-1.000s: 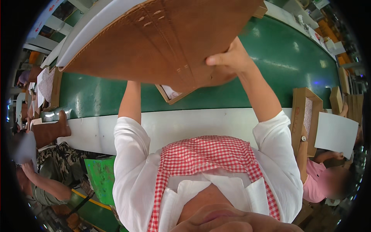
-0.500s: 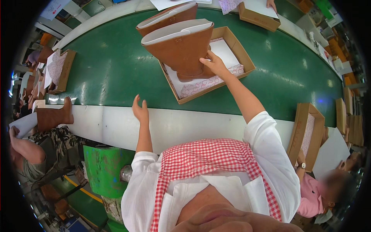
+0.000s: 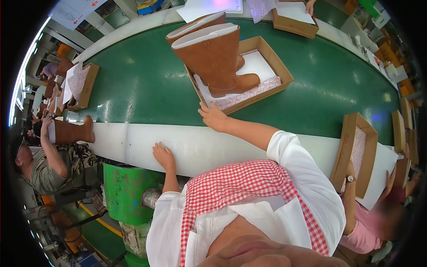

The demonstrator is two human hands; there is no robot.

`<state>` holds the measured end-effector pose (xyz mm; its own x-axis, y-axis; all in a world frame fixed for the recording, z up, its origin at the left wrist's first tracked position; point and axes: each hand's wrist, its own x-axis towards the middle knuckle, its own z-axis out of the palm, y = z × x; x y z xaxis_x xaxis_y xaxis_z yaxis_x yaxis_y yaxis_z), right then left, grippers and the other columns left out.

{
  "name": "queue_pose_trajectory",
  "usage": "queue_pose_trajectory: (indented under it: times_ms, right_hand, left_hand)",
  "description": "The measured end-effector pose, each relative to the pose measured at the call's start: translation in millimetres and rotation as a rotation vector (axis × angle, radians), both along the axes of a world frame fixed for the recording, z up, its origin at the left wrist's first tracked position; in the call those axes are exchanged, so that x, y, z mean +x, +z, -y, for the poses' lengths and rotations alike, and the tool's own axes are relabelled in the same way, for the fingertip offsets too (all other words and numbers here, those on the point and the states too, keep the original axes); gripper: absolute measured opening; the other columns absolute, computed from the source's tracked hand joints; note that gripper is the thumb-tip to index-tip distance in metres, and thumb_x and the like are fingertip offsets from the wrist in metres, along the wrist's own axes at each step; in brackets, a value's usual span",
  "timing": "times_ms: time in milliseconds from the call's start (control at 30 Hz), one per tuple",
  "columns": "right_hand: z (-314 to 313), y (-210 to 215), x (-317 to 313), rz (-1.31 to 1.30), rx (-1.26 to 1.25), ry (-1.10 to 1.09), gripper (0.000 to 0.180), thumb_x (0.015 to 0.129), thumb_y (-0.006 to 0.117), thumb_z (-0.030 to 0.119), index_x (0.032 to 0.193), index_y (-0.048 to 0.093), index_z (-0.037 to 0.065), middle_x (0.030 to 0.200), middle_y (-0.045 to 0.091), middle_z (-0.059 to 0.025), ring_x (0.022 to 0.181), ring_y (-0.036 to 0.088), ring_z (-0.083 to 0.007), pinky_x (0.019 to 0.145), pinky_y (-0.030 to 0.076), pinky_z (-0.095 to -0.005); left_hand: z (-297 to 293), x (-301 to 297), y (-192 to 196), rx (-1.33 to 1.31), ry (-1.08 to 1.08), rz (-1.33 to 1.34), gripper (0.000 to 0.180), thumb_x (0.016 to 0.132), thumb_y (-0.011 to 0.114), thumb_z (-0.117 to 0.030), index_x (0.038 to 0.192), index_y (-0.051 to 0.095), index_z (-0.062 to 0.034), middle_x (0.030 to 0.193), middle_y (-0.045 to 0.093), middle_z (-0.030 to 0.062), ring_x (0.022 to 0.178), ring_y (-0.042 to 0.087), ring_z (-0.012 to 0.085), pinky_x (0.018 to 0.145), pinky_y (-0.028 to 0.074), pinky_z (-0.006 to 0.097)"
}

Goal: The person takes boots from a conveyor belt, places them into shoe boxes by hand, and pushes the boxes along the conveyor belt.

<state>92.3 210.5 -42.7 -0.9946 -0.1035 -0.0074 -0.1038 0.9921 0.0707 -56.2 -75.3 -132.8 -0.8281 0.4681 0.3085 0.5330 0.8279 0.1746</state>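
well, a pair of tall brown boots [image 3: 213, 60] is standing upright in an open cardboard box [image 3: 276, 62], white paper [image 3: 258, 64] lying beneath and patterned tissue [image 3: 251, 95] bunching along the near wall. their long shafts are rising and leaning toward the upper left of the view, while the toes are pointing right. the right hand [image 3: 213, 117] is the nearer one, its fingers reaching toward the near left side of the box; i can't tell whether the tips are touching the cardboard. from those fingers, the boots are standing just beyond, ahead and a little to the right. the fingers are spreading loosely, with nothing gripped between them. the left hand [image 3: 164, 156] is hovering or resting over the white strip [image 3: 218, 147], farther from the boots, its fingers slightly parted and holding nothing.

half a second ago the right hand was gripping the near boot low on the shaft; now it is sitting off the leather, and the left hand is lying lower and closer to the body.

around them the green tabletop [image 3: 142, 80] is stretching away. a co-worker [image 3: 55, 164] on the left is handling another brown boot [image 3: 73, 131]; one in pink [image 3: 362, 229] is holding a second box [image 3: 342, 153].
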Motion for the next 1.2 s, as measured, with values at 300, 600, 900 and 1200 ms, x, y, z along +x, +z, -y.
queue_pose_trajectory:
  times_ms: [300, 600, 900, 1200]
  right_hand:
    - [-24.6, -4.3, -7.4, 0.07, 0.357, 0.056, 0.023, 0.081, 0.058, 0.021, 0.101, 0.065, 0.012, 0.126, 0.048, -0.0065, 0.131, 0.025, -0.0267, 0.085, 0.04, -0.0501]
    - [-154.1, -17.3, -58.6, 0.091, 0.503, -0.34, 0.032, 0.087, 0.048, 0.021, 0.115, 0.061, 0.012, 0.134, 0.045, -0.007, 0.132, 0.027, -0.0232, 0.083, 0.035, -0.0541]
    - [-113.5, 11.0, -64.5, 0.11, 0.162, -0.376, 0.035, 0.085, 0.054, 0.025, 0.117, 0.059, 0.014, 0.138, 0.041, -0.0066, 0.128, 0.035, -0.0253, 0.091, 0.035, -0.0537]
    - [70.6, 240.6, -4.4, -0.303, -1.085, 0.313, 0.044, 0.083, 0.057, 0.004, 0.126, 0.049, 0.005, 0.121, 0.055, -0.0138, 0.104, 0.055, -0.0291, 0.086, 0.044, -0.0351]
  left_hand:
    - [8.1, -4.0, -5.2, 0.042, 0.021, 0.024, 0.037, 0.085, 0.052, -0.012, 0.121, 0.049, -0.0031, 0.131, 0.045, 0.0164, 0.126, 0.035, 0.0343, 0.107, 0.025, 0.045]
    - [-4.0, -5.3, -1.4, 0.039, 0.061, -0.011, 0.037, 0.084, 0.052, -0.012, 0.12, 0.049, -0.0026, 0.13, 0.046, 0.0165, 0.126, 0.036, 0.0348, 0.107, 0.024, 0.046]
    - [4.3, 12.2, -4.9, 0.054, 0.14, -0.008, 0.039, 0.08, 0.055, -0.009, 0.118, 0.049, -0.0022, 0.126, 0.047, 0.0174, 0.124, 0.037, 0.0354, 0.105, 0.026, 0.047]
    - [-2.9, 6.8, -10.2, 0.069, 0.088, -0.035, 0.036, 0.081, 0.054, -0.013, 0.116, 0.05, -0.004, 0.126, 0.047, 0.0163, 0.123, 0.038, 0.0348, 0.105, 0.027, 0.048]
